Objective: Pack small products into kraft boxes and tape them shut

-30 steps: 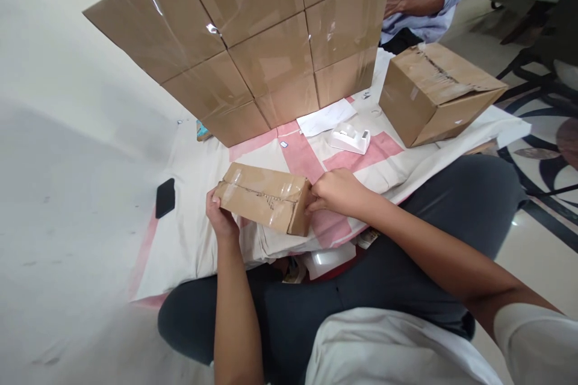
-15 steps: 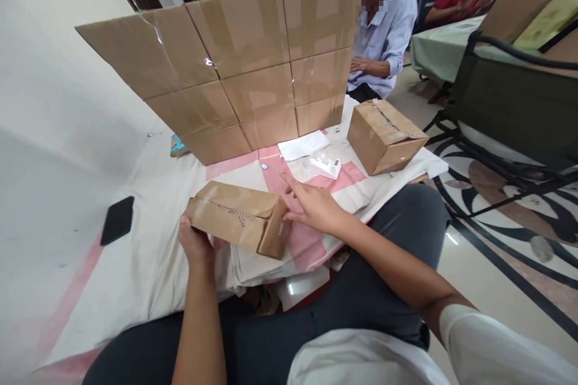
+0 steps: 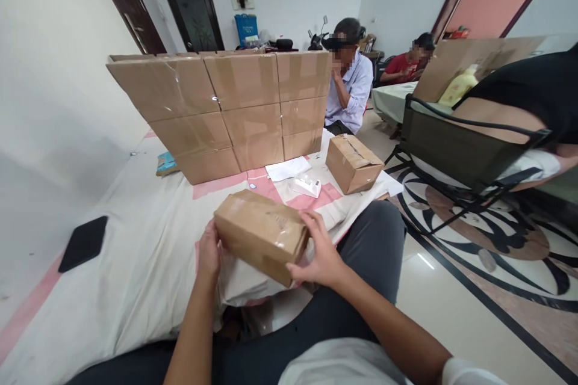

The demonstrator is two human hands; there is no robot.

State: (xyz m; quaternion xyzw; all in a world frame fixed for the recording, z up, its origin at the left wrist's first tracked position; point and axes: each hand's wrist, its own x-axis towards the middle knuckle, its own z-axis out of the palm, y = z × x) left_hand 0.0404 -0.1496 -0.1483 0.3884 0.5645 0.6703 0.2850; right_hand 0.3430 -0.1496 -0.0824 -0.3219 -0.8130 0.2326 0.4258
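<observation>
The small cardboard box (image 3: 259,234) sits between both hands just over the near edge of the white sheet (image 3: 144,277), tilted with its right end nearer the lap; whether its underside touches the sheet is hard to tell. The left hand (image 3: 209,251) is clamped on the left end, thumb up along the near face. The right hand (image 3: 321,252) is spread over the right end, fingers wrapped on the top edge and lower corner. The box looks light for its size, since two loose grips carry it, and stiff enough to hold its shape, though its walls are creased and would likely dent under a hard squeeze. Glossy tape runs over the top and ends, so those strips are probably slick; the bare cardboard faces and the corners give the surer hold, one hand at each short end. Farther off on the sheet stand a wall of stacked boxes (image 3: 235,108), a paper sheet (image 3: 288,168), a white tape dispenser (image 3: 307,185) and another box (image 3: 353,162); a black phone (image 3: 83,242) lies at the left.
</observation>
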